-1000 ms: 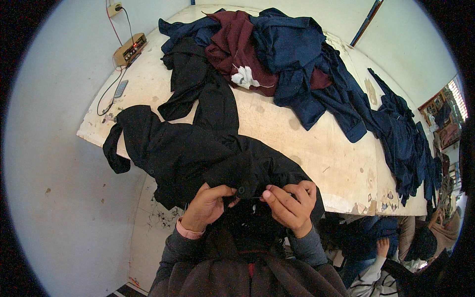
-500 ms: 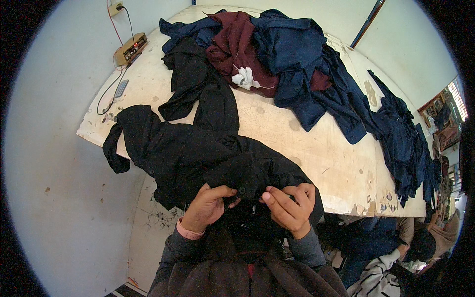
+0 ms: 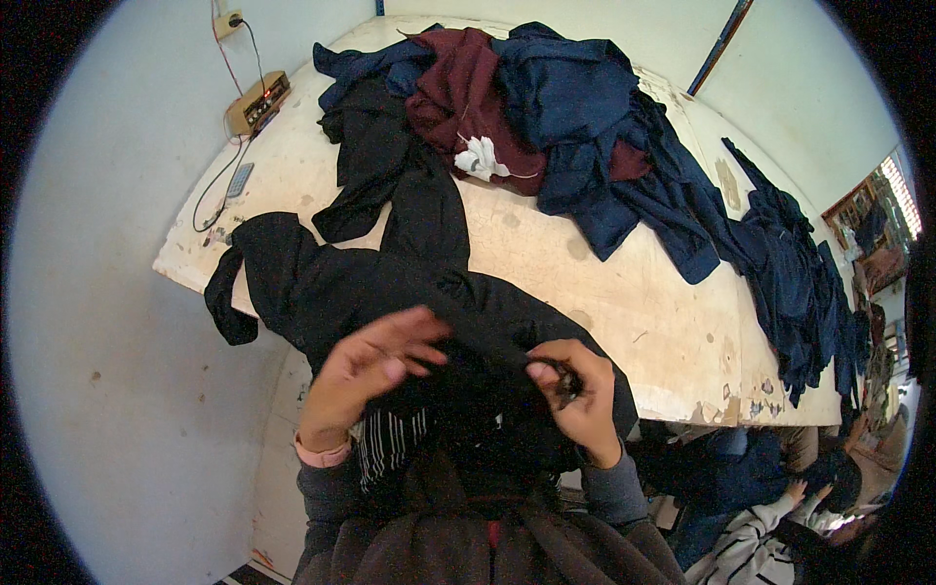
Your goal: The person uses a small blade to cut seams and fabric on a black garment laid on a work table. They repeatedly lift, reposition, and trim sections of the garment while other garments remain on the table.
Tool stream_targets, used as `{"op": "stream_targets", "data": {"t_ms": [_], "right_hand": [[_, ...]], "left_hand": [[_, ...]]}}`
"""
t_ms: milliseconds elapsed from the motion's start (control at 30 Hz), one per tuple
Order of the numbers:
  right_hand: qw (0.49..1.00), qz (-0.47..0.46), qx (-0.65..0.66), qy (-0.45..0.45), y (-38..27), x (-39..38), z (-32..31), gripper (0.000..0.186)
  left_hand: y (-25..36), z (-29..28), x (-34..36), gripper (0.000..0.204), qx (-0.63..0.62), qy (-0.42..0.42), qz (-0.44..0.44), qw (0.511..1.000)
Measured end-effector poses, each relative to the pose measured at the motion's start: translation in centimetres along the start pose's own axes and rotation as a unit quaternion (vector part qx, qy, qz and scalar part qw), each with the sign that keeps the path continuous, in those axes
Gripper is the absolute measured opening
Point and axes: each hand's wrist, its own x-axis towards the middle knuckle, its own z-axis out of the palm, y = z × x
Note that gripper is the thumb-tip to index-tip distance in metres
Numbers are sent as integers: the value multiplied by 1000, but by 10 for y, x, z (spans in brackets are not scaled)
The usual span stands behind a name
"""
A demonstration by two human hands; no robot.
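A black garment (image 3: 331,288) lies along the near edge of the table, and its near part hangs toward my lap. My right hand (image 3: 590,395) is closed, pinching a bunched edge of this black cloth between thumb and fingers. To its left, my left hand (image 3: 366,370) hovers over the garment with fingers apart, slightly blurred and holding nothing. A pink band circles my left wrist. Below the left hand, a piece of black-and-white striped cloth (image 3: 390,444) shows.
On the pale wooden table (image 3: 526,253) lie another black garment (image 3: 424,210), a maroon garment (image 3: 458,83) with a white piece (image 3: 480,158), and navy garments (image 3: 570,88). A remote control (image 3: 240,179) and corded gold box (image 3: 258,102) are at left. Another person's sleeve (image 3: 751,546) appears lower right.
My left hand has let go of the black cloth near its button and moved up and left, fingers spreading. My right hand now grips a bunched edge; the striped cloth has come into sight.
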Motion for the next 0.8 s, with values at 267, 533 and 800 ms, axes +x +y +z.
{"op": "stream_targets", "data": {"t_ms": [267,533,800], "right_hand": [[902,281,324,-55,-22,15,-13,22],[964,172,195,51,-15,15,-16,19],[990,-114,-85,2,-32,14,-19,22]], "left_hand": [[19,35,21,92,432,52,178,883],[-10,56,40,28,18,62,-34,997],[-6,68,35,21,40,76,-35,996]]}}
